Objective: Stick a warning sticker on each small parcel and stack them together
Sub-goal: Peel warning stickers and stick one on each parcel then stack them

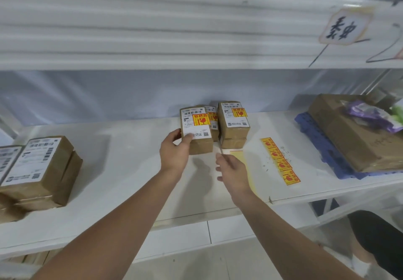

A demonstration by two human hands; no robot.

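Brown cardboard parcel [201, 145], white label [192, 130] and yellow-red sticker [201, 119] on top, just beside stickered stack [234, 127] on white shelf [109, 149] | left grip [174, 151] clasps its near-left corner | right grip [233, 170] over pale-yellow backing sheet [238, 155], closure unclear | sticker strip [280, 161] flat, right.

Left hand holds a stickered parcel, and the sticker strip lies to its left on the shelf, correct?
No. The left hand does hold a stickered parcel, but the sticker strip lies to its right on the shelf, as the head view shows.
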